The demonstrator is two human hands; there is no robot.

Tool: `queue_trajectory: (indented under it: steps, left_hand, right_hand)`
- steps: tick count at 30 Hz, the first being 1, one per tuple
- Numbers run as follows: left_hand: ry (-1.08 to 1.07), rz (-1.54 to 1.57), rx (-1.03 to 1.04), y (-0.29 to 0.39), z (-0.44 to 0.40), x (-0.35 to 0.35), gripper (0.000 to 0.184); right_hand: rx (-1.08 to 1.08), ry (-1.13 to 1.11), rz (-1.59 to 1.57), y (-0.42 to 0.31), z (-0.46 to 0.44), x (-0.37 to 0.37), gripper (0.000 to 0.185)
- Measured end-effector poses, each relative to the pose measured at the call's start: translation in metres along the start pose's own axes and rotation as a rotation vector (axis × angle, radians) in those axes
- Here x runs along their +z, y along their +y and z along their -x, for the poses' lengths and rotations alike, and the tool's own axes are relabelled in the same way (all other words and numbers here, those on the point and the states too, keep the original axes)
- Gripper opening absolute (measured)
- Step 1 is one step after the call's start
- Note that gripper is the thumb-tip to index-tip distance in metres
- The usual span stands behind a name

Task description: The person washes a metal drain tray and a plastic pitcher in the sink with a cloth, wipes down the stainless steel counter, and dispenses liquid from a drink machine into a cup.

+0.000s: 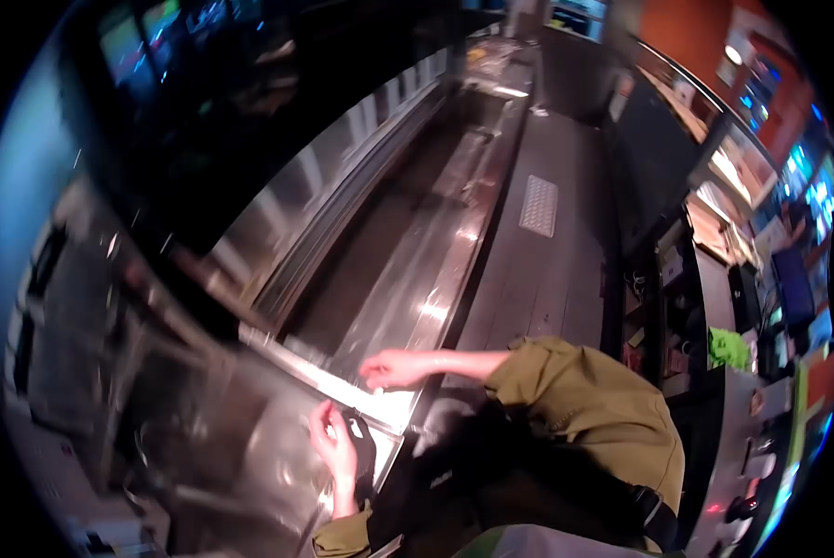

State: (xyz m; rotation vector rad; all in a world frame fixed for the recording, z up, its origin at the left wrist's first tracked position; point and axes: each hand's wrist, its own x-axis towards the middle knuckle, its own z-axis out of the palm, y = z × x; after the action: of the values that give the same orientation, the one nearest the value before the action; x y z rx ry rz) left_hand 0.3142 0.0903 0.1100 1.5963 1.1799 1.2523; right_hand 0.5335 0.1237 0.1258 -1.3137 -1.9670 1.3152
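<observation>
My right hand [393, 369] reaches in from the right, over the near end of a long metal counter [417, 270]. Its fingers are curled inward, and whatever they may hold is too small to make out. Lower and to the left, my left hand [331, 437] is raised with bent fingers beside a dark item [361, 451] with a small white mark. The fingers are blurred, so I cannot tell whether they grip anything. Between and beneath the hands lies a brightly lit metal edge [319, 377]. The two hands are apart.
A metal basin-like surface [249, 446] lies at the lower left. Right of the counter runs a dark floor [566, 149] with a pale perforated panel [539, 206]. Shelves [677, 307] stand farther right, with a bright green cloth-like item [728, 349] near them.
</observation>
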Motion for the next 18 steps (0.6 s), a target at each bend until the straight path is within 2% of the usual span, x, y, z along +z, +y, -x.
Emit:
queue_trajectory:
  steps: [1,3,5,7,9,11,13,16,18]
  left_hand:
    - [-0.087,-0.021,0.016,-0.004,-0.009,0.034,0.021]
    - [-0.258,-0.027,-0.038,0.009,-0.018,0.11,0.022]
    - [-0.428,-0.052,0.091,0.036,-0.038,0.192,0.026]
    - [-0.663,-0.046,0.23,0.079,-0.063,0.274,0.029]
    - [-0.828,-0.151,0.481,0.126,-0.091,0.347,0.033]
    - [-0.791,-0.192,0.812,0.191,-0.116,0.4,0.035]
    - [-0.717,-0.199,0.97,0.231,-0.155,0.456,0.035]
    - [-0.621,-0.217,0.976,0.29,-0.227,0.525,0.028]
    - [-0.5,-0.304,1.09,0.317,-0.29,0.562,0.025]
  right_hand:
    - [0.04,0.066,-0.057,0.031,0.026,-0.016,0.039]
    - [-0.177,0.324,-0.007,0.105,0.086,-0.043,0.04]
    - [0.154,0.251,-0.245,0.122,0.16,-0.089,0.04]
    - [0.283,0.446,-0.346,0.164,0.226,-0.103,0.039]
    - [0.455,0.53,-0.38,0.164,0.286,-0.131,0.037]
    - [0.423,0.613,-0.448,0.18,0.325,-0.156,0.039]
    - [0.39,0.68,-0.521,0.205,0.339,-0.182,0.04]
    - [0.376,0.744,-0.613,0.243,0.346,-0.229,0.041]
    - [0.341,0.596,-0.632,0.277,0.331,-0.26,0.042]
